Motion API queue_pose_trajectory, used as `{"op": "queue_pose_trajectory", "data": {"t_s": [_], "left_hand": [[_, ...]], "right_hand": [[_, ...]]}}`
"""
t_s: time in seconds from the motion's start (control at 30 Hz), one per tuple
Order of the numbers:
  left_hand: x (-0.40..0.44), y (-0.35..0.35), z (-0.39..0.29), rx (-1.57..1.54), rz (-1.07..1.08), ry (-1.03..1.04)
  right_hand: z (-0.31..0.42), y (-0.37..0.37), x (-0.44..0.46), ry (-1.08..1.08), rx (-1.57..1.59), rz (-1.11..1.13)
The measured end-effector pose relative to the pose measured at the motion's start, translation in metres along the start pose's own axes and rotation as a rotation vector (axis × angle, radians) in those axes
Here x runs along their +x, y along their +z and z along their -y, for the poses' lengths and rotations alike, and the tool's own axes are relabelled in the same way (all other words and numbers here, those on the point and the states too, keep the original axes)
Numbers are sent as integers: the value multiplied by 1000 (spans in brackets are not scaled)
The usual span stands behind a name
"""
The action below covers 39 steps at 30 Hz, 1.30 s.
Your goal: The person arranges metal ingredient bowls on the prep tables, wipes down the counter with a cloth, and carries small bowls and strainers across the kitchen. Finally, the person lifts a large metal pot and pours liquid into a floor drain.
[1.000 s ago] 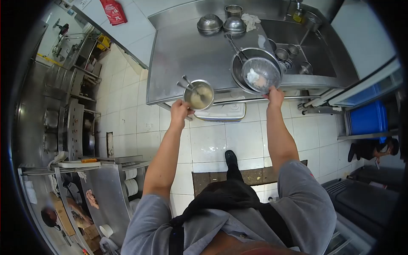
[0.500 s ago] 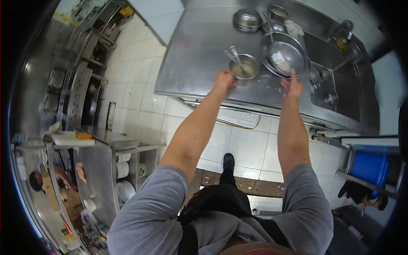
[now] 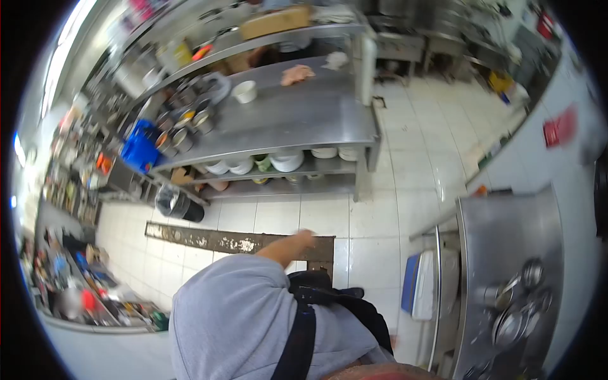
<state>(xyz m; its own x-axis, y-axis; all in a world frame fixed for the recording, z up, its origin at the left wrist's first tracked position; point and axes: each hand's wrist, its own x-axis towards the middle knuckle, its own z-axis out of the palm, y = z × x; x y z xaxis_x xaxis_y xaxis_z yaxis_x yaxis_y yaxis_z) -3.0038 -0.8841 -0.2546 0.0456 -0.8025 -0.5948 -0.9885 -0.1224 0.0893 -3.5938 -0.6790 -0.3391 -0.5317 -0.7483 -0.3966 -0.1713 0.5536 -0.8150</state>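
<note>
My left hand is in front of me over the floor, smeared by motion. Its fingers are not distinct, and nothing recognisable shows in it. My right hand is not visible. At the right, the mixing bowl with spoons stands on the steel counter, away from my left hand. Beside it lie the strainer and larger metal bowl, blurred. Stacked metal bowls are close by on the same counter.
Ahead is a steel table with a white tub, a cloth, metal containers and a blue container. Below stands a bin. A blue-and-white cooler sits beside the counter. A floor drain strip crosses the tiles.
The view has swung left, away from the counter, which now lies at the right. My left hand has left the mixing bowl. My right hand has gone out of sight.
</note>
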Motion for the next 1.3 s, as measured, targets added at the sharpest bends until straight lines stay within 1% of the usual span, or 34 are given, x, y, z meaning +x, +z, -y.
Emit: {"op": "queue_pose_trajectory", "data": {"t_s": [0.03, 0.07, 0.1, 0.13, 0.17, 0.23, 0.3, 0.33, 0.4, 0.43, 0.47, 0.5, 0.53, 0.57, 0.6, 0.63, 0.67, 0.7, 0.77, 0.8, 0.83, 0.87, 0.9, 0.93, 0.97, 1.0, 1.03, 1.07, 1.1, 1.17, 1.2, 1.23, 1.27, 1.3], "left_hand": [[-57, -24, 70, 31, -99, -296], [-82, -8, 163, 20, -13, -523], [-171, -66, 173, -296, -224, -777], [-221, -71, 211, -356, -242, -883], [-269, -70, 248, -311, -139, -795], [-323, -15, 324, -451, -251, -931], [-374, 41, 365, -417, -284, -918], [-401, 62, 370, -678, -344, -1003], [-424, 152, 380, -1333, -394, -1035], [-432, 201, 376, -1634, -230, -1062], [-450, 226, 343, -1788, -229, -1028], [-459, 263, 319, -1878, -101, -936], [-477, 270, 280, -1921, -11, -943], [-486, 282, 240, -1775, -192, -711], [-495, 296, 216, -1746, -201, -618], [-508, 305, 198, -1786, -123, -577], [-519, 309, 194, -1818, -69, -539], [-529, 312, 204, -1848, -32, -530], [-553, 303, 245, -1880, -26, -512], [-567, 297, 274, -1918, -84, -551], [-584, 285, 306, -1989, -232, -659], [-603, 270, 340, -2057, -496, -797], [-623, 250, 380, -2181, -626, -908], [-640, 251, 426, -2174, -809, -922], [-662, 236, 466, -2172, -950, -1018], [-683, 223, 500, -2090, -1115, -1045], [-702, 220, 533, -2027, -1235, -1066], [-714, 227, 557, -1954, -1303, -1132], [-727, 232, 586, -1866, -1382, -1196], [-739, 275, 619, -1750, -1324, -1413], [-739, 308, 626, -1664, -1282, -1526], [-737, 349, 630, -1667, -1077, -1577], [-736, 375, 617, -1657, -860, -1620], [-729, 420, 608, -1492, -485, -1664]], "right_hand": [[47, 31, -23, 20, -301, 232], [89, 59, -36, -39, -449, 386], [126, 88, -43, -119, -553, 510], [158, 117, -51, -203, -639, 621], [185, 143, -60, -283, -703, 699], [229, 200, -89, -423, -807, 826], [261, 253, -129, -552, -903, 934], [273, 280, -150, -613, -946, 984], [289, 328, -194, -733, -1044, 1097], [293, 348, -217, -791, -1091, 1156], [296, 367, -240, -844, -1136, 1216], [295, 384, -264, -896, -1179, 1279], [293, 401, -288, -951, -1216, 1342], [290, 417, -311, -1006, -1253, 1417], [287, 435, -335, -1065, -1278, 1490], [282, 451, -360, -1122, -1294, 1570], [278, 468, -385, -1182, -1298, 1649], [274, 485, -409, -1242, -1280, 1728], [272, 523, -454, -1359, -1212, 1846], [271, 545, -480, -1411, -1176, 1872], [337, 528, -560, -1353, -1448, 1775], [304, 579, -559, -1428, -1376, 1703], [304, 606, -582, -1422, -1382, 1621], [319, 622, -618, -1364, -1421, 1600], [332, 636, -648, -1308, -1462, 1572], [326, 662, -661, -1312, -1450, 1570], [317, 692, -672, -1412, -1371, 1545], [309, 721, -678, -1508, -1291, 1521], [305, 750, -680, -1519, -1270, 1529], [297, 803, -696, -1545, -1518, 1456], [306, 819, -719, -1277, -1552, 1421], [322, 818, -742, -1005, -1586, 1375], [328, 829, -766, -1006, -1594, 1394], [335, 846, -794, -1062, -1622, 1362]]}}
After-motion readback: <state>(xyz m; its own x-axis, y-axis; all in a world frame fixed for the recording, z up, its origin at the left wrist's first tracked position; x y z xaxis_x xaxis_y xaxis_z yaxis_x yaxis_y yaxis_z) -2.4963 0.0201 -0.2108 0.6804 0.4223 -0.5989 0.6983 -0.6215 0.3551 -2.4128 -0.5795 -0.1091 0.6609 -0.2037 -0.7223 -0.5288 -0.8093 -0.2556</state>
